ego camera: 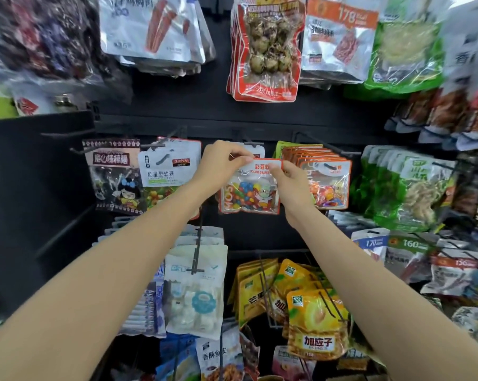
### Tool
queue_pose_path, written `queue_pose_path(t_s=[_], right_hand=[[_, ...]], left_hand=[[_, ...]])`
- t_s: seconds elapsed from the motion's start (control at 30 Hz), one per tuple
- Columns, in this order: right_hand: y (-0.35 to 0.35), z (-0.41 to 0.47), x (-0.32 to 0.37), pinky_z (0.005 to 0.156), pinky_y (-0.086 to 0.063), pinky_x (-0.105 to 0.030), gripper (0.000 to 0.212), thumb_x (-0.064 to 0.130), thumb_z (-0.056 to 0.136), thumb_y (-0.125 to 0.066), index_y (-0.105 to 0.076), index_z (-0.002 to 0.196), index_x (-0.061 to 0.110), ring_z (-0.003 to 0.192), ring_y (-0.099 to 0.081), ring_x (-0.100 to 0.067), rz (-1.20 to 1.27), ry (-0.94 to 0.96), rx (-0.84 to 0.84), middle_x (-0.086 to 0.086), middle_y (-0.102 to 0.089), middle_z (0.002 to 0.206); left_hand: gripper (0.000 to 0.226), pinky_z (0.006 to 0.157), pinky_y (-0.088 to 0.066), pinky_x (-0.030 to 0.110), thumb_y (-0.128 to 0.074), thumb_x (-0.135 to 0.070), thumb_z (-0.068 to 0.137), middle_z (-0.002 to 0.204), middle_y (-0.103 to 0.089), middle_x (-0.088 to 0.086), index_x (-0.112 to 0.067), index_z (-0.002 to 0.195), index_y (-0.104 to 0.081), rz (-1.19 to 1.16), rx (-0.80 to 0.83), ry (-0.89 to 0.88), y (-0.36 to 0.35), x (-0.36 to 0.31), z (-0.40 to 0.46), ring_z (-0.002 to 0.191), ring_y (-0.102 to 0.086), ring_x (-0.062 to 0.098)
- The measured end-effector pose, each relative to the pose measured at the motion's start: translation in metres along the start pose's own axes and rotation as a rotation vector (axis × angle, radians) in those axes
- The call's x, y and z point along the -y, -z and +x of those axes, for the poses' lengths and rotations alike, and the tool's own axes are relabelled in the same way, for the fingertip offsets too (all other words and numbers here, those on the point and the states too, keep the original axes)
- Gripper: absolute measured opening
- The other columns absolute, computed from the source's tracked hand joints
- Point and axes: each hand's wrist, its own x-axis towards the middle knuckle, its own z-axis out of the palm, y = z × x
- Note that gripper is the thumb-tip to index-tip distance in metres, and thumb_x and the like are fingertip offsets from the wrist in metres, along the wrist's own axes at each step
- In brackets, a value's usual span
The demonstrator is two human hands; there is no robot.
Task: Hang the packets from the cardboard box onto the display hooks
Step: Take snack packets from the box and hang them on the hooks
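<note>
While both bare arms reached up toward the black display panel (155, 105), the left hand (218, 166) and the right hand (290, 185) held one packet of coloured candy beans (249, 193) between them at its top edge. The left fingers (242, 160) were curled and pinched the upper left corner of its red-bordered header; the right fingers (273, 169) pinched the upper right corner. The packet hung upright in front of the panel, just below a black display hook (253, 143), whose tip was mostly covered by the left hand, so whether the packet's hole was already on it could not be told. Part of the header's print lay hidden under the fingers. Beside it hung a white star-candy packet (167, 171) to the left and a row of orange packets (325, 182) to the right. Upper packets were blurred and cut off by the frame. The cardboard box was out of view.
</note>
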Motion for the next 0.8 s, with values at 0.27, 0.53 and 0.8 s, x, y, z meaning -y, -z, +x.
queue_pose_path(t_s=[0.27,0.53,0.8], right_hand=[[-0.023,-0.008,0.011,0.067,-0.056,-0.030,0.016,0.017,0.097,-0.049,-0.060,0.088,0.023,0.088,-0.069,-0.017,-0.007,0.038,0.154,-0.002,-0.069,0.097],[-0.091,-0.016,0.018,0.071,-0.050,-0.025,0.014,0.015,0.099,-0.044,-0.057,0.094,0.013,0.090,-0.061,-0.017,-0.035,0.047,0.192,-0.004,-0.064,0.095],[-0.119,-0.024,0.020,0.062,-0.051,-0.017,0.013,0.016,0.098,-0.046,-0.058,0.095,0.012,0.076,-0.062,-0.008,0.010,-0.008,0.173,0.006,-0.063,0.084]], left_hand=[[0.008,0.088,-0.038,0.026,-0.060,-0.024,0.090,0.100,-0.057,-0.006,-0.021,0.088,-0.067,0.135,-0.122,-0.019,0.024,0.018,-0.013,0.100,-0.049,0.010],[0.009,0.070,-0.046,0.031,-0.051,-0.021,0.095,0.077,-0.061,-0.006,-0.020,0.088,-0.056,0.242,-0.106,0.011,0.068,0.050,-0.035,0.075,-0.059,0.014],[0.016,0.080,-0.035,0.022,-0.059,-0.020,0.091,0.090,-0.068,0.002,-0.010,0.098,-0.070,0.463,-0.264,-0.317,0.082,0.082,-0.055,0.082,-0.061,0.018]])
